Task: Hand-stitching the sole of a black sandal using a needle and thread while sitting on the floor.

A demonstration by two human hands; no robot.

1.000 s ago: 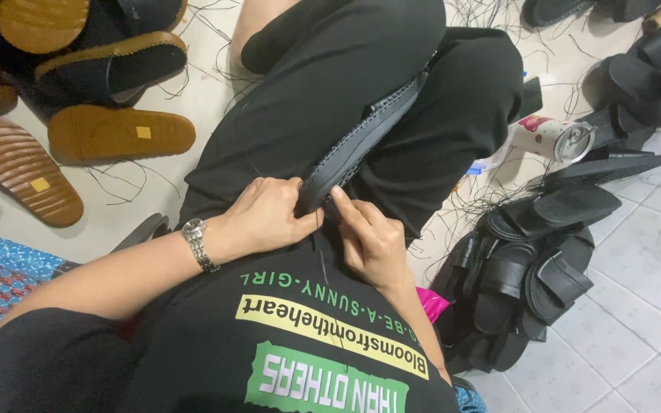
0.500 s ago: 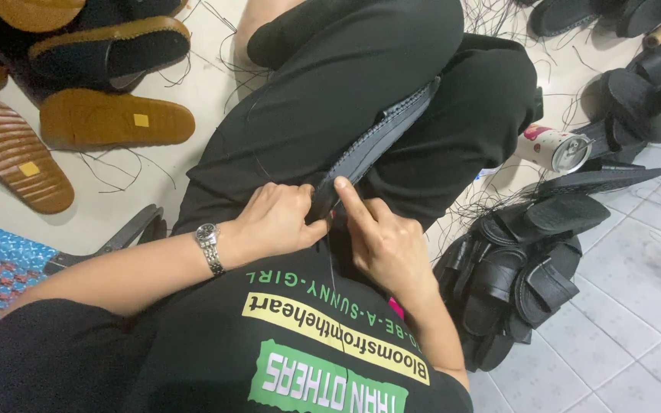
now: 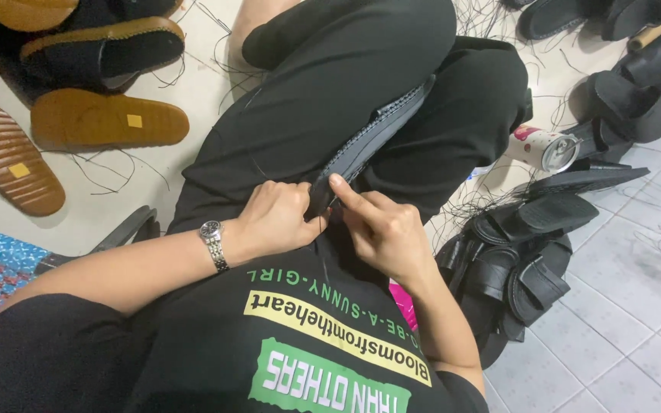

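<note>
A long black sandal sole [image 3: 376, 134] with a stitched edge lies along my lap, on black trousers. My left hand [image 3: 277, 218], with a metal wristwatch on the wrist, grips the sole's near end. My right hand [image 3: 380, 229] presses against the same end, forefinger up on the sole's edge beside the left thumb. A thin black thread [image 3: 323, 264] hangs down from between the two hands. Whether a needle is held is hidden by the fingers.
Brown soles [image 3: 105, 118] and black-and-tan sandals [image 3: 101, 46] lie on the floor at the left. A heap of black sandals [image 3: 522, 256] sits at the right, more black straps [image 3: 636, 69] at top right. A small can [image 3: 545, 147] lies on its side. Loose threads litter the tiles.
My hands have stayed on the sole's near end. The right forefinger has shifted up onto the sole's edge. The view has drifted slightly.
</note>
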